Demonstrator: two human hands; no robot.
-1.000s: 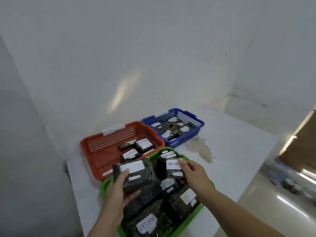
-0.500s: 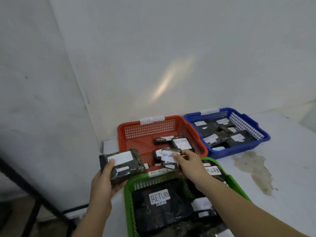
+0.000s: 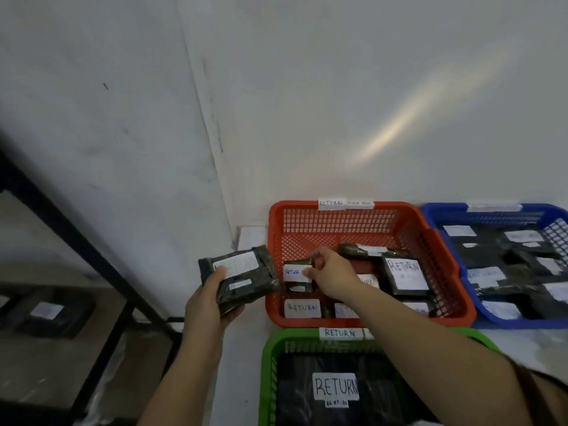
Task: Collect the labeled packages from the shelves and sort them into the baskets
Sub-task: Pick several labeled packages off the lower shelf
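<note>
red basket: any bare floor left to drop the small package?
Yes. The red basket has bare mesh across its back half, between the far wall and the packages. Its front row and right side are crowded. The right hand holds the small package over the left part; the left hand grips a larger package outside.

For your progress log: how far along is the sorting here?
Done: packages already lie in the red basket, blue basket and green basket. In hand: the right hand lowers a small package into red; the left hand holds another package. Left: one shelf package.
</note>
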